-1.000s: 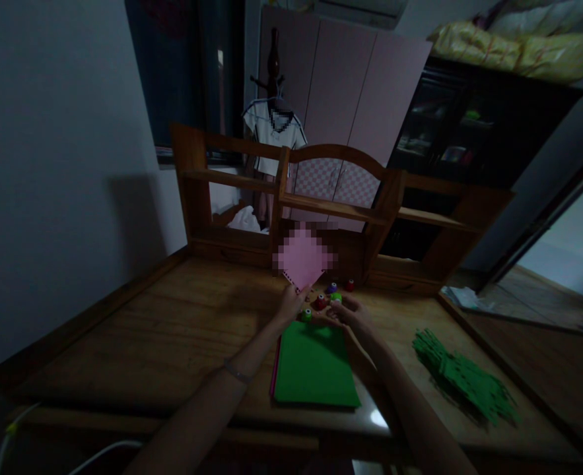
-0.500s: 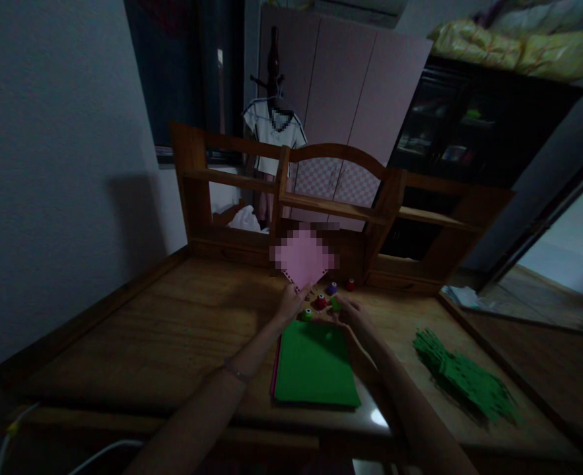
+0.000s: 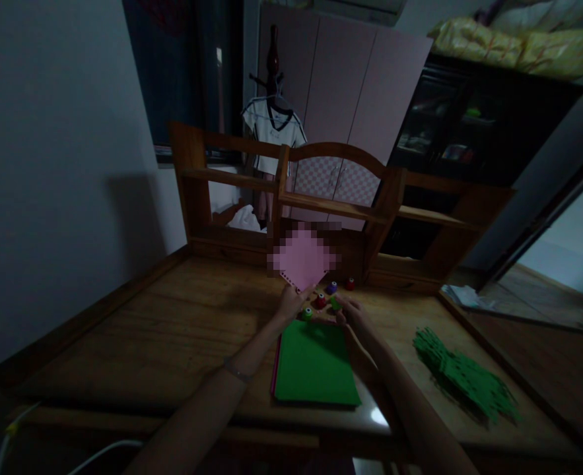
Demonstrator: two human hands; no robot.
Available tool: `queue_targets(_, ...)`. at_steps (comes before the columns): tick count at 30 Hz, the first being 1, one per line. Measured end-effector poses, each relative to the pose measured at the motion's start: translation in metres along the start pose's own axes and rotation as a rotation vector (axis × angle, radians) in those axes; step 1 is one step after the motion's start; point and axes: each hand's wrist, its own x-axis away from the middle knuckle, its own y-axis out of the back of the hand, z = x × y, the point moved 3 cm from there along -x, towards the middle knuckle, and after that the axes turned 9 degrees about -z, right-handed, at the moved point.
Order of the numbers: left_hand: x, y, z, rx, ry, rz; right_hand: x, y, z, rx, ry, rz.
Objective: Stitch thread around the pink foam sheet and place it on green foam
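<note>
A pink sheet of paper (image 3: 304,260), its upper part blurred by pixels and its lower edges lined with small holes, is pinched by my left hand (image 3: 292,302) at its bottom corner. To the right, my right hand (image 3: 353,313) has its fingers closed on a small green craft punch (image 3: 335,303). Between the hands stand a red punch (image 3: 320,301) and another green punch (image 3: 308,314). Behind them are a purple punch (image 3: 331,287) and a second red one (image 3: 350,284). A stack of green paper (image 3: 315,366) lies below my hands, with a pink edge showing at its left.
A heap of cut green paper (image 3: 464,376) lies on the desk (image 3: 172,343) at the right. A wooden shelf unit (image 3: 338,208) runs along the desk's back. White cables (image 3: 105,450) hang at the lower left.
The pink sheet and my left hand have shifted very slightly to the left. My right hand stays nearly in place, its fingers drawn a little closer around the green punch.
</note>
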Motion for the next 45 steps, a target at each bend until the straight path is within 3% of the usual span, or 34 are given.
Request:
queue_targets(26,-0.0013,-0.0029,0.0007,0.098,-0.027,0.016,0.0039,-0.003,0.0052,0.008,-0.024,-0.022)
queue_targets(45,-0.0016,-0.0024,0.001,0.101,-0.009,0.019,0.0036,-0.0033,0.0047,-0.003,-0.029,0.032)
